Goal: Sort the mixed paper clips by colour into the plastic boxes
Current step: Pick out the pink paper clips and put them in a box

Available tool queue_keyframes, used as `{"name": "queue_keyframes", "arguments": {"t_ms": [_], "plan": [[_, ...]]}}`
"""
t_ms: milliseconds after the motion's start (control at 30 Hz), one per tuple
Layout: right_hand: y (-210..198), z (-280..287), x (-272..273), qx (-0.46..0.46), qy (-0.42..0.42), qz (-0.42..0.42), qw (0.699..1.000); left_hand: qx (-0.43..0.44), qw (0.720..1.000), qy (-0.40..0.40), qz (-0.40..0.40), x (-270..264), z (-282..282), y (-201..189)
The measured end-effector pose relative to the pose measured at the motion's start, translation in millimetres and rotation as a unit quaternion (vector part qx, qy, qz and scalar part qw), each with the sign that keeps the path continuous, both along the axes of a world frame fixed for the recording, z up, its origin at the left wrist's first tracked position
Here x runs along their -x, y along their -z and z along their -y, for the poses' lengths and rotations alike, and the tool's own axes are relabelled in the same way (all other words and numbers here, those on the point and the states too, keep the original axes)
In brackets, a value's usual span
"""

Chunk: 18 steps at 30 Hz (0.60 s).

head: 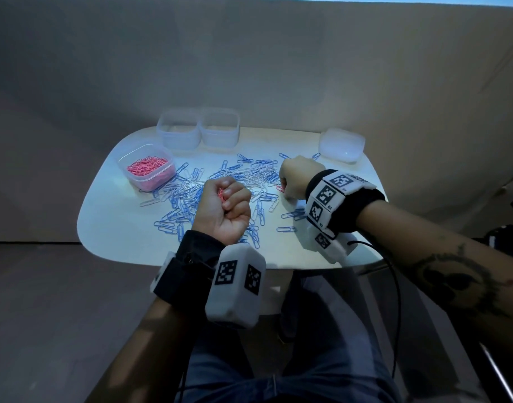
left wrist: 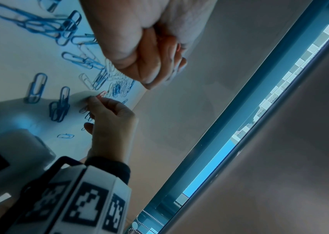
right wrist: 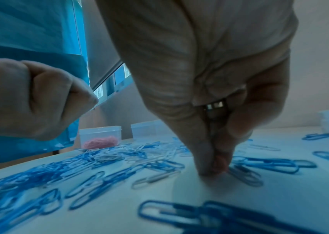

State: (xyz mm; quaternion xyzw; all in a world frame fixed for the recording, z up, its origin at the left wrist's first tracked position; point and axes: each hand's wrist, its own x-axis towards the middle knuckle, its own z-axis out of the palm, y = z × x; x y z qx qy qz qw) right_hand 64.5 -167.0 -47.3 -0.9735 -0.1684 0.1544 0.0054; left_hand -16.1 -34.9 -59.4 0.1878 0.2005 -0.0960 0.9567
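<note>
Pale and rounded, the bench [head: 110, 237] is set against a plain wall; the left hand [head: 224, 212] is held above it in a fist, clenched round several pink clips [head: 221, 194]; the right hand [head: 296, 177] is lowered to the surface, its fingertips [right wrist: 209, 167] pinched on a single pink clip [head: 280, 188]; blue and white clips [head: 249, 173] are scattered under and between both hands; a plastic box [head: 124, 162] holding pink clips is seen beyond the left hand, with two empty boxes [head: 198, 130] just behind it; a lid [head: 341, 145] lies beyond the right hand.
</note>
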Motion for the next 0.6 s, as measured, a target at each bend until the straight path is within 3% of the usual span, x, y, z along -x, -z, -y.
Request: {"name": "queue_keyframes", "arguments": {"t_ms": [300,467,600], "plan": [[0.4,-0.8,10.1,0.084,-0.042,0.000,0.996,0.030,0.999,0.021,0.026,0.8,13.6,-8.9],[-13.4,19.1,1.4,0.022,-0.010,-0.045,0.999,0.034,0.999,0.009,0.024,4.4,-0.2,-5.3],[-19.2,30.0,-3.5,-0.046,0.031,-0.030,0.998,0.047,0.999,-0.015,0.018,6.7,-9.9,-1.5]]}}
